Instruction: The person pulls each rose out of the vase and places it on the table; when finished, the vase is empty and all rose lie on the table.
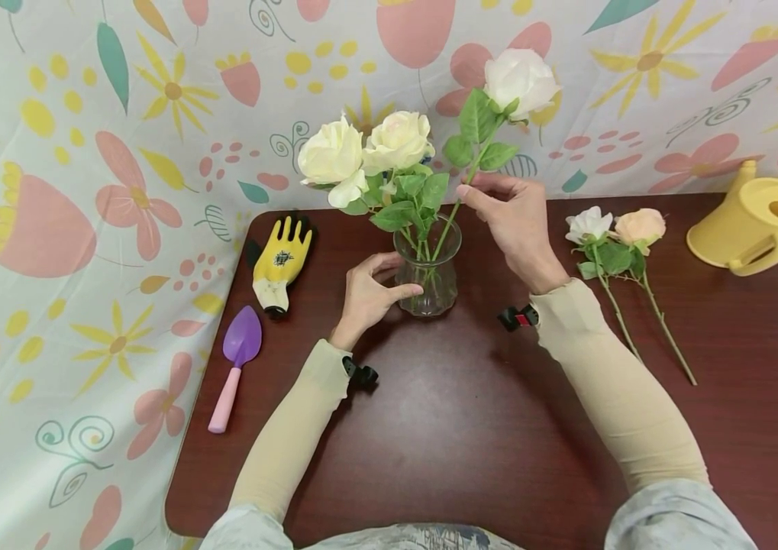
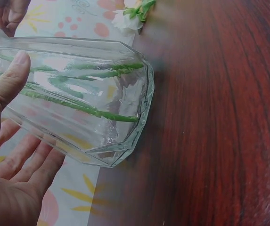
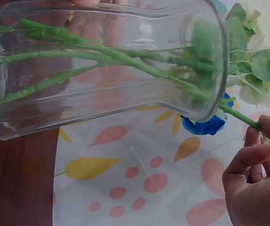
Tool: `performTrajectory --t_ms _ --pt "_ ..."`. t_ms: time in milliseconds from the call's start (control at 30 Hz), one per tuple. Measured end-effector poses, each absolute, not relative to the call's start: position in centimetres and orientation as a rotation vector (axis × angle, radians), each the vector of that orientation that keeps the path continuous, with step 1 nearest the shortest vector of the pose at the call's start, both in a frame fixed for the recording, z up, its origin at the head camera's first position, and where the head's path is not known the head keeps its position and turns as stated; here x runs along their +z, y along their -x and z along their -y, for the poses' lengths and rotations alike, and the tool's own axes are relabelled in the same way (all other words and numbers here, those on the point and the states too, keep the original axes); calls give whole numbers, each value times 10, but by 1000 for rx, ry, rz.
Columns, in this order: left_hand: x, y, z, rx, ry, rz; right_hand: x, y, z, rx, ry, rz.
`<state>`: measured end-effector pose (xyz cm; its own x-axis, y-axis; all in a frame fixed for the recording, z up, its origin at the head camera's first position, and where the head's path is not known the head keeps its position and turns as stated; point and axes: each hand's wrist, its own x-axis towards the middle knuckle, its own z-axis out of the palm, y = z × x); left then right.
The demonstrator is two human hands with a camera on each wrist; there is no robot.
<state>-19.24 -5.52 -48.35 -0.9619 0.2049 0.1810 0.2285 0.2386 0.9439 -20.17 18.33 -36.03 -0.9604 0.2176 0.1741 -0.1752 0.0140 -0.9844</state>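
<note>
A clear glass vase [image 1: 427, 284] stands upright on the table. My left hand [image 1: 373, 294] holds it from the left, thumb [image 2: 13, 75] on the near side and fingers behind. Between thumb and fingertips my right hand [image 1: 514, 221] pinches the stem of a white rose [image 1: 521, 82] just above the rim. That stem slants down into the vase, as the right wrist view shows. Two cream roses [image 1: 330, 156] with green leaves lean left out of the vase. A blue flower [image 3: 204, 123] shows behind the mouth of the vase.
On the right lie a white rose [image 1: 589, 224] and a peach rose [image 1: 639, 227], beside a yellow watering can [image 1: 725, 229]. A yellow glove [image 1: 283, 256] and a purple trowel [image 1: 242, 336] with a pink handle lie left. A patterned cloth [image 1: 175, 168] hangs behind the table.
</note>
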Motion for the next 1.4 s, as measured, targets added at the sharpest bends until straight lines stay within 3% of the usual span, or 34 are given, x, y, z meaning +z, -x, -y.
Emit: performTrajectory --t_ms 1400 --pt "-482 191 54 -1901 427 2443 -303 176 -216 2137 -136 1369"
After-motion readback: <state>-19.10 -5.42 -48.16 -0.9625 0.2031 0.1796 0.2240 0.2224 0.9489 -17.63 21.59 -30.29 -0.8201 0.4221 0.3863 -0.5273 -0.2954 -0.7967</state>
